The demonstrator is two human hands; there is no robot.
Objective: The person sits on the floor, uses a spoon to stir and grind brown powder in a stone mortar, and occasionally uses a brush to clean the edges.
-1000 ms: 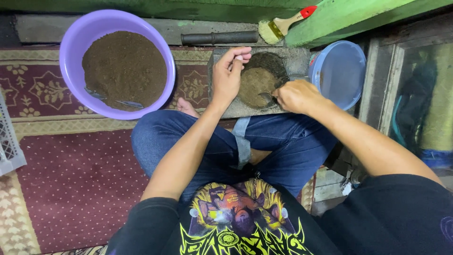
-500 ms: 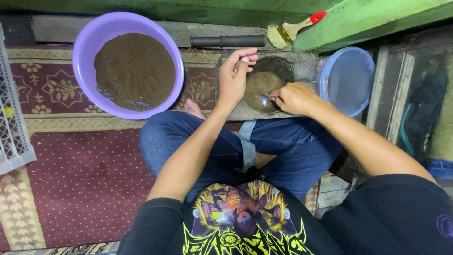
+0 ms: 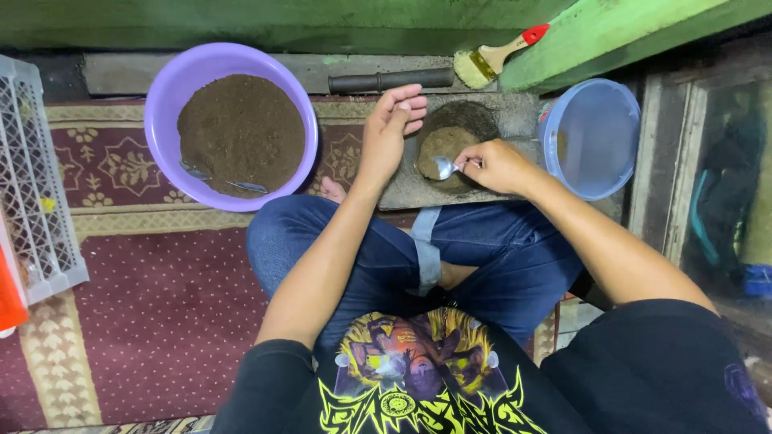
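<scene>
Head view: our right hand [image 3: 500,166] pinches a metal spoon [image 3: 445,167], handle running right-to-left, bowl resting on the brown powder mound [image 3: 442,149] on the stone slab [image 3: 402,189]. Our left hand [image 3: 388,133] hovers open just left of the mound, holding nothing. Mound looks dry, fine, heaped.

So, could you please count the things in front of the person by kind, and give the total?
Basins: 2, a purple basin of brown powder and a blue basin.
Spoons: 3, one spoon in the right hand and two spoons lying in the powder.
Brushes: 1, the paintbrush.
Dark rods: 1, the rod.
Total: 7
</scene>
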